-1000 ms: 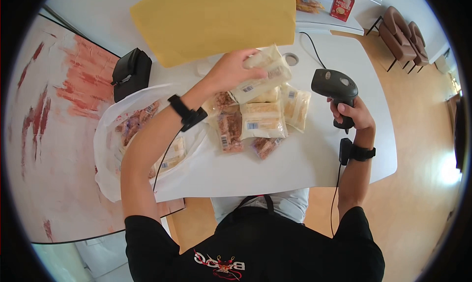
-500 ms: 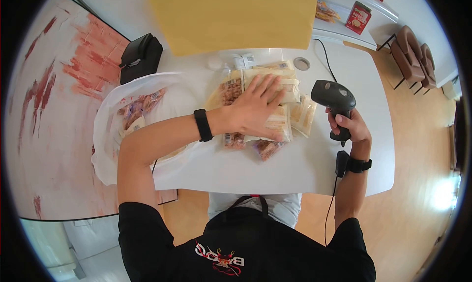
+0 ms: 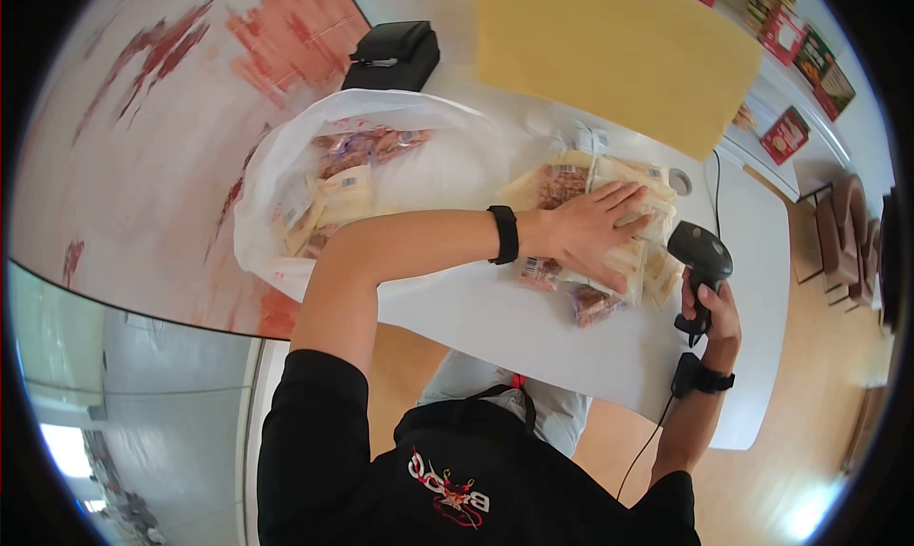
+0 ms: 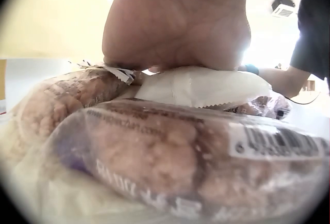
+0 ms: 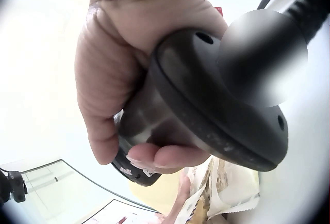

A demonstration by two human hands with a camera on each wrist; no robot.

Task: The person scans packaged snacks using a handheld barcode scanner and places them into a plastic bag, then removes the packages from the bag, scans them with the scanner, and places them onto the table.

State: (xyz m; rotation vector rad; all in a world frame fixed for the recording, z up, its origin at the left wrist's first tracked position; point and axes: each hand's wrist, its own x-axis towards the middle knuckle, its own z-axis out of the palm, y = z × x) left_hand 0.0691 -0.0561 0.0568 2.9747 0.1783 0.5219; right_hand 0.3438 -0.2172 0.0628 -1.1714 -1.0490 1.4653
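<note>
My left hand (image 3: 586, 237) lies with spread fingers on a pile of clear and cream packets (image 3: 564, 184) on the white table. In the left wrist view its palm (image 4: 178, 25) rests on a cream packet (image 4: 201, 87), and a packet of pinkish-brown pieces (image 4: 154, 152) with a barcode lies in front. My right hand (image 3: 716, 310) grips the handle of a black barcode scanner (image 3: 700, 251), held up at the right of the pile. The right wrist view shows fingers (image 5: 167, 157) curled round the scanner's handle (image 5: 149, 113).
A white plastic bag (image 3: 257, 227) holding similar packets stands open at the left. Behind it are a black case (image 3: 392, 56) and a large yellow sheet (image 3: 609, 56). Red boxes (image 3: 785, 135) stand on shelves at the back right, with brown chairs (image 3: 843, 237) beyond the table (image 3: 457, 327).
My left hand has set down the cream packet it held and lies flat on the pile. The head view has swung left, showing more of the bag. The scanner stays in my right hand.
</note>
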